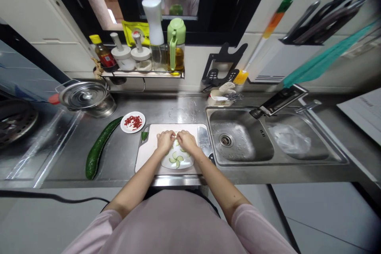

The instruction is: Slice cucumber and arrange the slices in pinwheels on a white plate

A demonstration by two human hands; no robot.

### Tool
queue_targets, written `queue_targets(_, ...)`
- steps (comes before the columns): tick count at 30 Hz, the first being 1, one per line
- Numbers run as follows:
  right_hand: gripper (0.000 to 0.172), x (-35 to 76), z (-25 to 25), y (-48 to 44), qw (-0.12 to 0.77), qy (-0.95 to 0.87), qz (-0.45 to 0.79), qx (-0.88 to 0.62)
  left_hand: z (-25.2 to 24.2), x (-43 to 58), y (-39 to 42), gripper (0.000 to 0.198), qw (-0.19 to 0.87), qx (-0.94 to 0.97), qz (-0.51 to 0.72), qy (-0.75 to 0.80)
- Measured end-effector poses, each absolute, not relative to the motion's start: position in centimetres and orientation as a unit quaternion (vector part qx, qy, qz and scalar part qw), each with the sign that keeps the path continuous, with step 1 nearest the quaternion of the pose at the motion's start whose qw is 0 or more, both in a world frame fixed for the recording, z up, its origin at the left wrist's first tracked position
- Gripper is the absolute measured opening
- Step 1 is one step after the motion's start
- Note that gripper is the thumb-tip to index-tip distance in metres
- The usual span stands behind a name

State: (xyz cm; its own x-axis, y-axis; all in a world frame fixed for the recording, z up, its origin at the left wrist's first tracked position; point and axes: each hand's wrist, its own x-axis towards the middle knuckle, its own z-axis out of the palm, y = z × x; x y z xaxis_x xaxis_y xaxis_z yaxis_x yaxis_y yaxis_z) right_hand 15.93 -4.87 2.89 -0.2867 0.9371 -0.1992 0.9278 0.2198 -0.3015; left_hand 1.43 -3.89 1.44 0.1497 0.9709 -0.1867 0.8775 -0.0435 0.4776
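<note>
- Head view: I see left hand [165, 140] and right hand [186, 140] over a white plate [187, 162] on the cutting board [151, 147], fingertips pinched together on a cucumber slice [176, 142].
- Slice axis: I cannot tell.

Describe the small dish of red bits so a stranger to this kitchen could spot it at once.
Start at the steel sink and move left along the counter, past the white cutting board where both hands work over cucumber slices. Just beyond the board's far left corner sits the small round white dish. It lies between the whole cucumber and the board, and it alone holds chopped red pieces.
</note>
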Motion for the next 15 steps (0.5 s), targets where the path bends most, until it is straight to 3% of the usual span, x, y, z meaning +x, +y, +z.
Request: queue_targets(15, 0.032, 15.95, 2.33, -5.35, 0.002, -0.811, 0.16, -0.562, 1.45, 1.27, -4.09, 0.014, 0.243, 0.718, 0.094, 0.645)
